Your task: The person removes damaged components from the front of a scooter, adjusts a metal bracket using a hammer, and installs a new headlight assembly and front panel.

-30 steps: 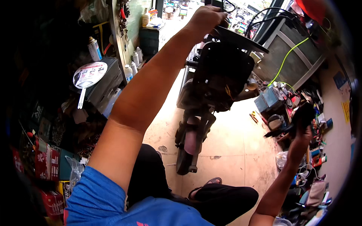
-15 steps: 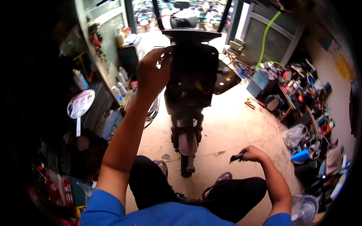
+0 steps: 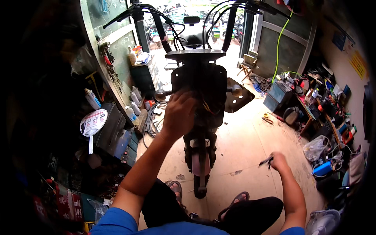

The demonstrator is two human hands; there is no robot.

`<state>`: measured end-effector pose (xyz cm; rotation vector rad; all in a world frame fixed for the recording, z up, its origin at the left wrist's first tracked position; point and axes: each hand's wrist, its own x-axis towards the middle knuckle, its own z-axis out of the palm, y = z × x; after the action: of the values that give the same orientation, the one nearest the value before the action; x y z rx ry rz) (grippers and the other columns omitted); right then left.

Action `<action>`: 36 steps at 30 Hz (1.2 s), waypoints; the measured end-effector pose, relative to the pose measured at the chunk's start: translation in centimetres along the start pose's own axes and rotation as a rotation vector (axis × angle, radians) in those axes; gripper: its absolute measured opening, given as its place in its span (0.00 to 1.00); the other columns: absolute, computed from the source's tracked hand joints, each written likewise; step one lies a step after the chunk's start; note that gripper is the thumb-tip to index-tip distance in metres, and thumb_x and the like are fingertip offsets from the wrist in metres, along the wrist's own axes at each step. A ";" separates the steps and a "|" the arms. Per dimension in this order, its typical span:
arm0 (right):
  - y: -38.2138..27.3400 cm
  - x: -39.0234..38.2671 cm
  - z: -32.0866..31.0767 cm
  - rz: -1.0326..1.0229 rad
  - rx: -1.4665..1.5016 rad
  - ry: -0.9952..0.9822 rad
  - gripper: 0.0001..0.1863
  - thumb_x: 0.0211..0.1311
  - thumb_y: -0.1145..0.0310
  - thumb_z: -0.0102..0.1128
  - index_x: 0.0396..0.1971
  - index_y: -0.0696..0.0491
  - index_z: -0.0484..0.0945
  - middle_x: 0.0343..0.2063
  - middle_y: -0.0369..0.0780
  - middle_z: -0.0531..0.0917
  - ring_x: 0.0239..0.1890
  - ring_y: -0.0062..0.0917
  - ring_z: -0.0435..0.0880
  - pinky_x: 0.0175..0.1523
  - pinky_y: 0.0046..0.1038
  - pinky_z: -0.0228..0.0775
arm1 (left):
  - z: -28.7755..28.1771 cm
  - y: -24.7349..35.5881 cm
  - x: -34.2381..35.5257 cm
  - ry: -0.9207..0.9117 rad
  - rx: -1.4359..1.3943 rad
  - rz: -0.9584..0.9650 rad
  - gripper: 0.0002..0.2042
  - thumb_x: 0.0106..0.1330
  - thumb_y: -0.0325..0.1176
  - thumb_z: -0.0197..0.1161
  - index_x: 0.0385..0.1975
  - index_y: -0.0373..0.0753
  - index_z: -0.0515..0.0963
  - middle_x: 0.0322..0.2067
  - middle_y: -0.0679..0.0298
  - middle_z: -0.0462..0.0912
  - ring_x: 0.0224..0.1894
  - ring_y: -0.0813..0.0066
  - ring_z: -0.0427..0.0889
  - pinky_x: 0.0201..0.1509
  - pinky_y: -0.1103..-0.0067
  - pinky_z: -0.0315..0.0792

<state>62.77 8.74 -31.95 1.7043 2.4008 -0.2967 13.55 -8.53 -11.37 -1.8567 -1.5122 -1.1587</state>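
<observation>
A two-wheeled electric bike or scooter (image 3: 200,78) stands straight in front of me, with a dark body panel, handlebars and black cables above. My left hand (image 3: 179,113) is at the left part of the dark panel, fingers bent toward it. Shadow and blur hide its fingertips, so contact is unclear. Just right of that hand, a few thin yellowish wires (image 3: 209,106) show in the panel. Low on the right, away from the bike, my right hand (image 3: 279,161) is closed around a small dark tool (image 3: 267,160) with two narrow arms, perhaps pliers. The front wheel (image 3: 200,188) points toward me between my feet.
At left, a round white hand fan (image 3: 94,122) lies by dark boxes, and spray cans (image 3: 93,99) stand near. Coiled cable (image 3: 150,127) rests on the floor. Yellow-handled pliers (image 3: 267,119) lie right of the bike. A cluttered bench (image 3: 309,105) lines the right wall.
My left hand has moved down and right, from the panel's upper left edge to its front. My right hand has shifted slightly right with the dark tool. The view has tilted up, showing the handlebars.
</observation>
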 end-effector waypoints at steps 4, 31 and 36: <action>-3.8 -1.1 -5.9 -0.058 0.125 0.393 0.24 0.52 0.73 0.72 0.52 0.59 0.82 0.42 0.52 0.87 0.43 0.42 0.88 0.50 0.39 0.81 | 0.7 1.7 0.1 0.103 -0.154 -0.116 0.15 0.59 0.25 0.67 0.47 0.36 0.82 0.48 0.52 0.85 0.53 0.46 0.82 0.58 0.62 0.75; -33.5 2.3 -19.5 -0.618 1.449 0.925 0.08 0.65 0.72 0.71 0.37 0.61 0.86 0.27 0.38 0.88 0.29 0.16 0.84 0.37 0.21 0.77 | 3.8 1.1 0.4 0.211 0.002 -0.091 0.14 0.61 0.23 0.66 0.47 0.36 0.85 0.48 0.52 0.86 0.52 0.50 0.83 0.59 0.63 0.75; -34.2 3.0 -19.1 -0.684 1.233 1.108 0.06 0.63 0.76 0.69 0.38 0.61 0.86 0.32 0.45 0.87 0.33 0.32 0.87 0.42 0.28 0.79 | 4.6 1.2 -0.2 0.173 0.145 -0.037 0.17 0.61 0.24 0.66 0.51 0.37 0.85 0.52 0.53 0.83 0.56 0.50 0.80 0.62 0.62 0.72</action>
<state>28.81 5.50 -12.36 1.3346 4.1401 -1.5346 16.10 -5.37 -13.77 -1.5980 -1.4966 -1.1619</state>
